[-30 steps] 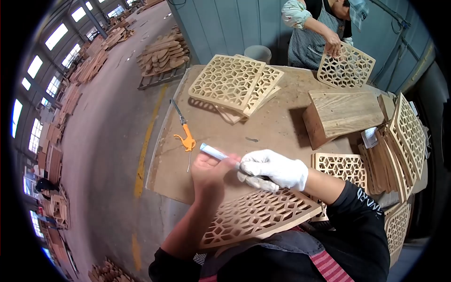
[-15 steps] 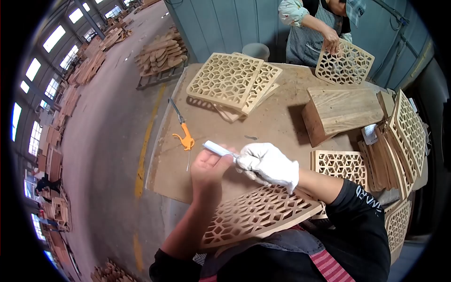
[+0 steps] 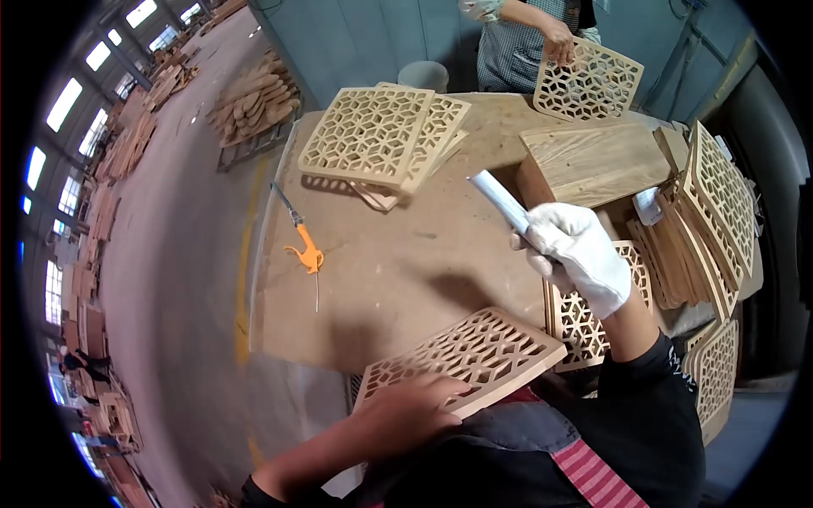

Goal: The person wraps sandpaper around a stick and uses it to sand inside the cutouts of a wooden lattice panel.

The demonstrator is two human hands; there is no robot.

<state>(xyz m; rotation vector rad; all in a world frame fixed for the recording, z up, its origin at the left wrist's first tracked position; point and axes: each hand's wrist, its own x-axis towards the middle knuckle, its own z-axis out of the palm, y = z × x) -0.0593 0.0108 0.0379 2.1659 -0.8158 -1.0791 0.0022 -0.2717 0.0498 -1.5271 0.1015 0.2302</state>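
Observation:
My right hand (image 3: 576, 250), in a white glove, is raised above the table and closed on a pale whitish-blue folded strip (image 3: 500, 201), possibly sandpaper, whose free end points up and left. Close to my body, a wooden lattice panel (image 3: 487, 339) with geometric cut-outs lies tilted, partly over the table's near edge. My bare left hand (image 3: 415, 405) grips this panel at its near left side, the fingers lying over the edge; what the thumb touches underneath is hidden.
An orange air blow gun (image 3: 309, 254) lies at the table's left. Stacked lattice panels (image 3: 368, 135) sit at the back, a wooden box (image 3: 593, 161) and more panels (image 3: 724, 203) at the right. Across the table, a person's hand (image 3: 557, 42) holds another panel (image 3: 589, 80) upright.
My left hand has let go of the pale strip and come down onto the near panel. My right hand has moved right and up with the strip. The camera view has shifted slightly.

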